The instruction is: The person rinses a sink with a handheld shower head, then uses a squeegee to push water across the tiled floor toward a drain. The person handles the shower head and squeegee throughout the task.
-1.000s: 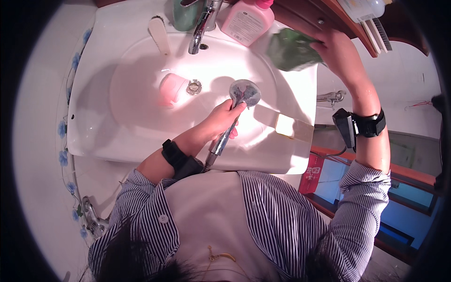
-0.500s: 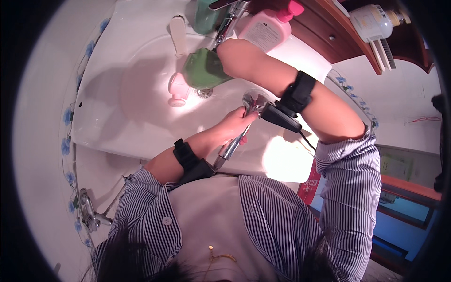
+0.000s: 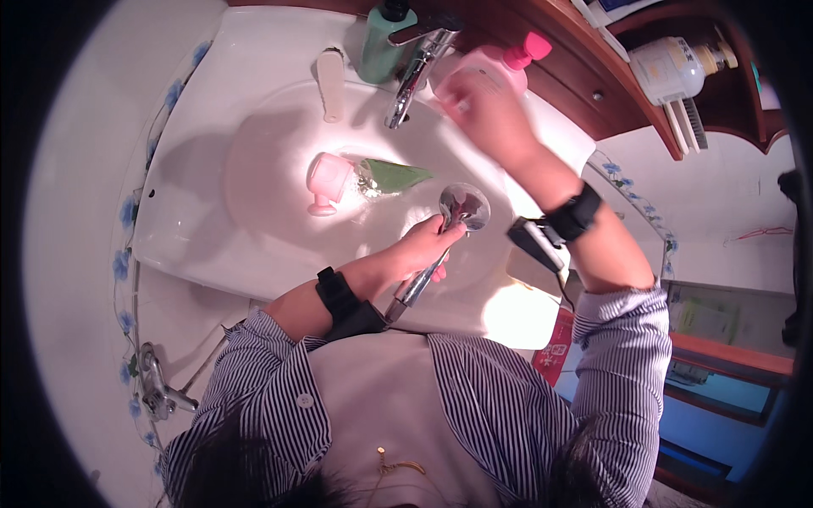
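Observation:
My left hand [image 3: 426,245] is closed around the chrome handle of a shower head [image 3: 465,206], held over the near part of the white sink [image 3: 279,241]. In the bowl lies a green piece of cloth-like material [image 3: 394,175], wet-looking, beside a pink cup-like object [image 3: 332,178] lying on its side. My right hand [image 3: 478,106] is smeared by motion in front of the pink pump bottle [image 3: 500,69]. Its fingers do not show clearly, and I cannot tell whether they touch the bottle.
A chrome faucet [image 3: 415,72] rises at the back of the sink, with a green bottle [image 3: 385,42] and a pale brush-like handle [image 3: 330,85] to its left. On a wooden shelf at the right stands a clear pump bottle [image 3: 673,68]. A wall tap [image 3: 161,385] is at lower left.
My right hand has let go of the green piece, now in the bowl, and moved right toward the pink pump bottle. My left hand still holds the shower head; the view has shifted slightly.

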The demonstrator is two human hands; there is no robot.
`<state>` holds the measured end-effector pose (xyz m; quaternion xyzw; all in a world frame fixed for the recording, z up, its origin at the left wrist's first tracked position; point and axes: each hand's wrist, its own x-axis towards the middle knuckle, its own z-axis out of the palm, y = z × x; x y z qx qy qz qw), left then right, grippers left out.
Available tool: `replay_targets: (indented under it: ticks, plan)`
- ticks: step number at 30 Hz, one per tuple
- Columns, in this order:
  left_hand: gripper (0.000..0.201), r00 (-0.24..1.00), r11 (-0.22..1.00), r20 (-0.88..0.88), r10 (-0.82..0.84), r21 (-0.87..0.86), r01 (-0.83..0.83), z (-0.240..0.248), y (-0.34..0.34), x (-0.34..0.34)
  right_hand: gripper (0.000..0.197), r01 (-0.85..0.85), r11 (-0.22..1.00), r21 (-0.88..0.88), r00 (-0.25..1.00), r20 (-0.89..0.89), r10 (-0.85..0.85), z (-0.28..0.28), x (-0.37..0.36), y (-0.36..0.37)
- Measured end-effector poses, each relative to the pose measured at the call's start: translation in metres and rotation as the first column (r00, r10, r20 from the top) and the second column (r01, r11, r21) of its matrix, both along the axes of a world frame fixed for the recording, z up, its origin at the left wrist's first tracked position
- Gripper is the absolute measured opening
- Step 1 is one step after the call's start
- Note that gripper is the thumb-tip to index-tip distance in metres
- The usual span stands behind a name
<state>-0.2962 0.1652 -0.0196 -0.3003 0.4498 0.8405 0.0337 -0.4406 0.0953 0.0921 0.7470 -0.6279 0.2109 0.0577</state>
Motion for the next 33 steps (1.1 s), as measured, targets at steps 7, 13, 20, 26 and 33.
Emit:
replay_targets:
  ticks: [7, 13, 20, 26, 33]
  plan:
    - [0.037, 1.0, 1.0, -0.018, -0.002, -0.031, 0.001, 0.001, 0.0, 0.001, 0.044, 0.482, 0.828, 0.288, 0.875, -0.108, -0.472, 0.051, -0.06, 0.009]
    - [0.038, 0.998, 0.999, -0.06, 0.024, -0.027, -0.026, 0.0, -0.001, 0.004, 0.046, 0.454, 0.885, 0.107, 0.869, 0.165, -0.466, 0.002, -0.074, -0.013]
    - [0.039, 0.994, 0.999, -0.11, 0.015, -0.044, -0.02, -0.002, 0.001, 0.006, 0.037, 0.322, 0.92, 0.223, 0.944, -0.152, -0.294, 0.099, 0.001, 0.031]
    - [0.042, 0.994, 0.998, -0.108, 0.0, -0.057, -0.006, -0.003, 0.003, 0.004, 0.029, -0.083, 0.945, 0.317, 0.967, 0.253, 0.001, 0.137, 0.066, -0.008]
    - [0.041, 0.98, 0.983, -0.191, 0.049, -0.163, -0.081, -0.004, 0.002, 0.004, 0.034, -0.078, 0.987, 0.143, 0.996, 0.061, 0.069, 0.097, 0.101, -0.075]
